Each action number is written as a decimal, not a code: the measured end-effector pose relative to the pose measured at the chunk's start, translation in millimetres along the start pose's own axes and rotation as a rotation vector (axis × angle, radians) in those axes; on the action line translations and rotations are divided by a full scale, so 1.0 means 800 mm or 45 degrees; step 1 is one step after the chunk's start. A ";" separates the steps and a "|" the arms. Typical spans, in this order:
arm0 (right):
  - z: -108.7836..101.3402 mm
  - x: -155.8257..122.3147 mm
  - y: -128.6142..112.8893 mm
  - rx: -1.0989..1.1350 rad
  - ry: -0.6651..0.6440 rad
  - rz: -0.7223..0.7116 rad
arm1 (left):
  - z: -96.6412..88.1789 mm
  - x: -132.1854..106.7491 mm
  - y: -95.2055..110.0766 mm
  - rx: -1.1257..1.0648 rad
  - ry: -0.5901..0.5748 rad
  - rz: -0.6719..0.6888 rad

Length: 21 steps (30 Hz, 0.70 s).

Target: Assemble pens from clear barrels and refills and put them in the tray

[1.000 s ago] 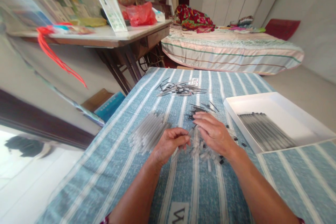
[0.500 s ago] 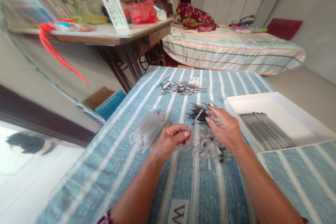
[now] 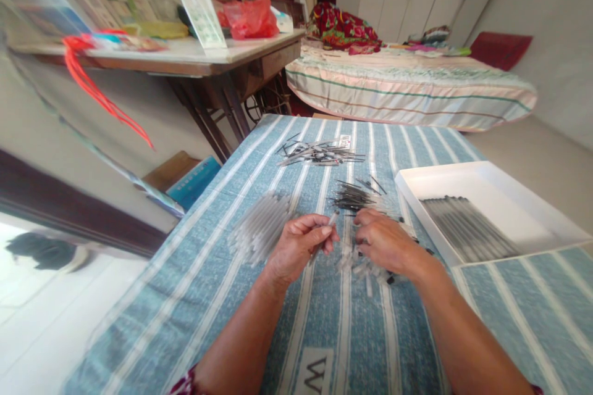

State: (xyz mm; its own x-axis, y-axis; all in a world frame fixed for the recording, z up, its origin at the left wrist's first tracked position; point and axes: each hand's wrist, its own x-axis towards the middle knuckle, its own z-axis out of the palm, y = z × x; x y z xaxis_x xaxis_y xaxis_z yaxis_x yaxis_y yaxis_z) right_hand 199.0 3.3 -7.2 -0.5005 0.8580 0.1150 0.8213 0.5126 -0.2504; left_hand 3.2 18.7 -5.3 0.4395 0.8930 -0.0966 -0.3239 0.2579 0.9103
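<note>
My left hand (image 3: 303,244) is closed around a slim translucent pen barrel (image 3: 333,218), held tilted with its upper end showing above the fingers. On its left lies a stack of translucent grey pen barrels (image 3: 264,225). My right hand (image 3: 386,241) hovers low over a heap of small clear and grey plastic pieces (image 3: 370,271), fingers bent and somewhat apart, nothing visible between them; it covers part of the heap. Just beyond it is a bundle of thin black pen refills (image 3: 354,195).
A white box (image 3: 503,197) at the right holds a row of assembled grey pens (image 3: 470,228). Another scatter of thin dark and clear sticks (image 3: 319,153) lies farther back on the striped cloth (image 3: 222,321). A wooden desk (image 3: 259,58) and a bed (image 3: 407,86) stand behind.
My right hand has come down and nearer, from beside the refills to over the small plastic pieces. The dark refill sticking out of the left hand's barrel now shows far less.
</note>
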 end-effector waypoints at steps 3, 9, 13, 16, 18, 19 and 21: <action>0.013 -0.007 -0.010 -0.090 -0.010 0.019 | 0.000 -0.001 -0.002 -0.003 -0.013 -0.008; 0.018 -0.009 -0.014 -0.077 -0.009 0.057 | 0.000 0.001 -0.007 0.008 -0.037 -0.040; 0.006 -0.004 -0.006 0.217 0.146 0.071 | -0.003 0.003 -0.009 0.011 -0.009 -0.042; 0.005 -0.002 0.001 0.745 0.326 0.231 | -0.004 0.004 -0.010 0.026 -0.022 -0.049; 0.010 -0.003 0.005 1.176 0.408 0.351 | -0.004 0.005 -0.010 0.036 -0.026 -0.052; 0.013 -0.003 0.006 1.372 0.438 0.391 | -0.003 0.005 -0.010 0.040 -0.021 -0.054; 0.019 -0.002 0.008 1.689 0.479 0.441 | -0.002 0.005 -0.010 0.039 -0.006 -0.063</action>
State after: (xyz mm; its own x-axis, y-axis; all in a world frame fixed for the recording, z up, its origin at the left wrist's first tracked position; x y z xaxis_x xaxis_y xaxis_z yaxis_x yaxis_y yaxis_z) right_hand 200.7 4.7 -23.2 -0.0563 0.9969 0.0553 -0.0813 0.0506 -0.9954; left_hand 6.0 20.6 -13.7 0.4582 0.8777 -0.1399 -0.2757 0.2900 0.9165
